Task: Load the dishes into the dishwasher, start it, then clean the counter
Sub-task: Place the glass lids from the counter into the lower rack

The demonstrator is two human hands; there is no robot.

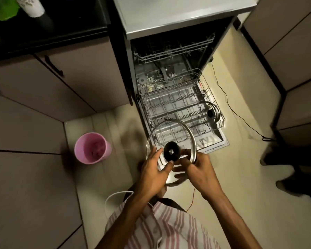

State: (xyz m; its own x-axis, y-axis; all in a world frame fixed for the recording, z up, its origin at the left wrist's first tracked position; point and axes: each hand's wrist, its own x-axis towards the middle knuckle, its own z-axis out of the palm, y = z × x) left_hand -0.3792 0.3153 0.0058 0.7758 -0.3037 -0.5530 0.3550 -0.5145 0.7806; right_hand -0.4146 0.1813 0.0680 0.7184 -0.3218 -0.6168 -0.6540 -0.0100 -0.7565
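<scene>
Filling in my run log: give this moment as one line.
stage: loading | both hands: left hand, right hand hold glass lid | lower rack pulled out, smaller lid inside

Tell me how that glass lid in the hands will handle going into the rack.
The glass lid is probably rigid but breakable, so knocking it on the lower rack wires is a risk. Its smooth rim may be slippery. Being round, it could roll unless wedged upright like the lid already racked.
</scene>
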